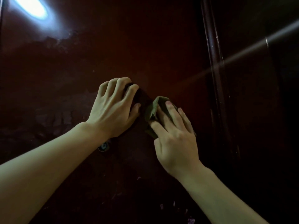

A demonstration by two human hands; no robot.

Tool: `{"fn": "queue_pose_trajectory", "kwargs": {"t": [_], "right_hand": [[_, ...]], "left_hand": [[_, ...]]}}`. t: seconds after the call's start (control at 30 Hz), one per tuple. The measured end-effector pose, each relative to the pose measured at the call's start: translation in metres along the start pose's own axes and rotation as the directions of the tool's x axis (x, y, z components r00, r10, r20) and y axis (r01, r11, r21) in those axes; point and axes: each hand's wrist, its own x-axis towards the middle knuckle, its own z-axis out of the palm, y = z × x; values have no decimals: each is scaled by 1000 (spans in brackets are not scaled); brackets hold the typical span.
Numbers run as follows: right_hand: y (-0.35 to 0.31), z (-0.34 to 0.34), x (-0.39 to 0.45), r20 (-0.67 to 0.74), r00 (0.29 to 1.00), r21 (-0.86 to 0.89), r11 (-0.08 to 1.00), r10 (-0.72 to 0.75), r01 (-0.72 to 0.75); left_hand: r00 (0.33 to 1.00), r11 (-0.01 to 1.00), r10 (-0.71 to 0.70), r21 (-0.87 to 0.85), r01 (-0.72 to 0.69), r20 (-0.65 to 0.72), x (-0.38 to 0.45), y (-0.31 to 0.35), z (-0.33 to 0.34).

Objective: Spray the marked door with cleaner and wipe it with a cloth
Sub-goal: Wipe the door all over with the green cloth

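A dark reddish-brown glossy door (153,46) fills the view, with wet smears across its left half. My right hand (174,136) presses a folded olive-green cloth (153,109) flat against the door near the middle. My left hand (113,107) is curled around a dark object that sticks out from the door, probably its handle; the fingers hide most of it. A small round keyhole (103,147) shows just below my left wrist. No spray bottle is in view.
A vertical dark moulding (213,62), the door's frame or edge, runs down the right side. A bright lamp reflection (30,9) glares at the top left. A pale streak of light (258,41) crosses the upper right. Small pale specks (191,221) dot the lower door.
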Motion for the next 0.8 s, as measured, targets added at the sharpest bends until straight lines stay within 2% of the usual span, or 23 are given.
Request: {"fn": "queue_pose_trajectory", "kwargs": {"t": [0.23,0.3,0.47,0.67,0.8], "right_hand": [[-12,6,89,-2,998,-55,996,67,-67],[-24,11,80,-14,997,-53,996,70,-71],[-55,24,20,43,999,7,999,-32,32],[-47,23,125,32,999,-75,997,38,-36],[-63,31,98,16,1000,-58,998,15,-14]], "left_hand": [[999,998,-49,51,48,6,-14,-31,-13],[998,996,-62,60,61,25,-24,-39,-15],[997,997,-46,70,42,58,-46,-56,-15],[999,998,-46,43,45,18,-46,-74,-16],[998,998,-56,36,56,19,-53,-86,-15]]}}
